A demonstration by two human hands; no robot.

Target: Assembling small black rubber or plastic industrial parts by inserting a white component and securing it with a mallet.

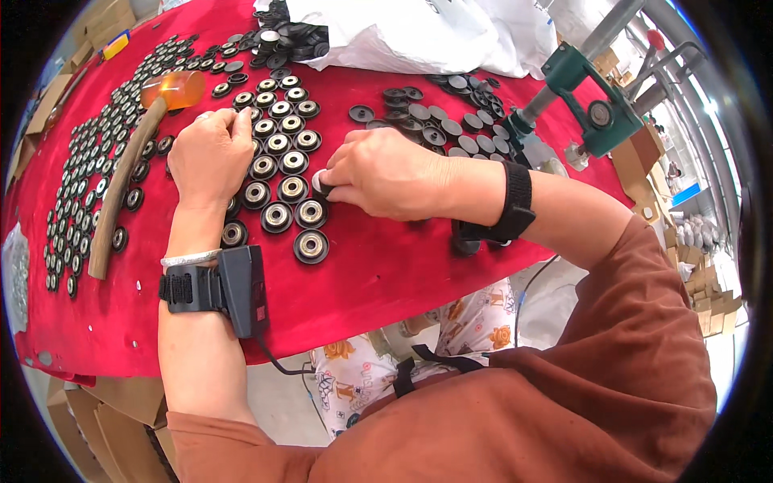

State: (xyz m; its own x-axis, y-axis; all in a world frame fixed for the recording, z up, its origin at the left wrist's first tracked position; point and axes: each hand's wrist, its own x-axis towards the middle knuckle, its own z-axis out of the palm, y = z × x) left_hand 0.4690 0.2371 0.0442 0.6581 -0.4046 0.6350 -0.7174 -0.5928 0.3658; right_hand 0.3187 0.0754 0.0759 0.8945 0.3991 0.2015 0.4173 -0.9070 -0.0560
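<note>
My left hand [211, 157] is closed, with its fingers curled down at the left side of rows of black rimmed wheels with metal bearings [277, 143]. Whatever those fingers hold, if anything, is hidden. To the right of the rows, my right hand [390, 173] pinches a small round part [320, 182] with a light face and a dark edge. This part is close beside the wheels and mostly covered by the fingers. The nearest wheel [311, 245] lies flat below the rows. Beyond my right hand are loose black round caps [435, 121].
A mallet with an orange head [182, 88] lies across many more wheels [88, 173] at left. A green hand press [592, 105] stands at right. At the back, a white bag [411, 36] rests beside piled black caps [294, 40]. Red cloth [386, 282] covers the table.
</note>
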